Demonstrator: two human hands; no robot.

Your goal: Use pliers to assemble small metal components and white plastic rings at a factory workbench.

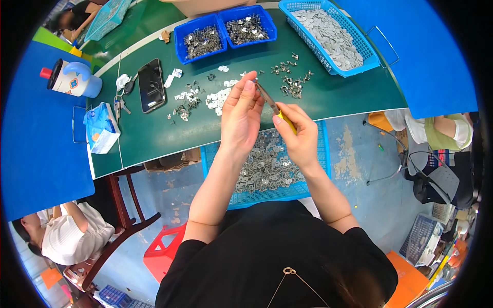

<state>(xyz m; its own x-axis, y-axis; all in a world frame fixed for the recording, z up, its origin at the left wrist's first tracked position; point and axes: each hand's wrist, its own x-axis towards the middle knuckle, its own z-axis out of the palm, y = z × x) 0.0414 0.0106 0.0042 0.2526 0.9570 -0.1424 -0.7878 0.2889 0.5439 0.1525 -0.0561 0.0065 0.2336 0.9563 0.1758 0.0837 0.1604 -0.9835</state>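
On the lap sits a blue basket (318,154) of flat grey metal pieces, close under both hands. Above it the right hand (300,136) is clamped on a yellow-handled tool (275,106), its tip raised to the left hand (241,115), whose fingertips pinch together on something too small to tell. Beyond, loose metal clips (292,84) lie scattered on the green table (154,133), then 2 blue bins (223,33), within arm's reach.
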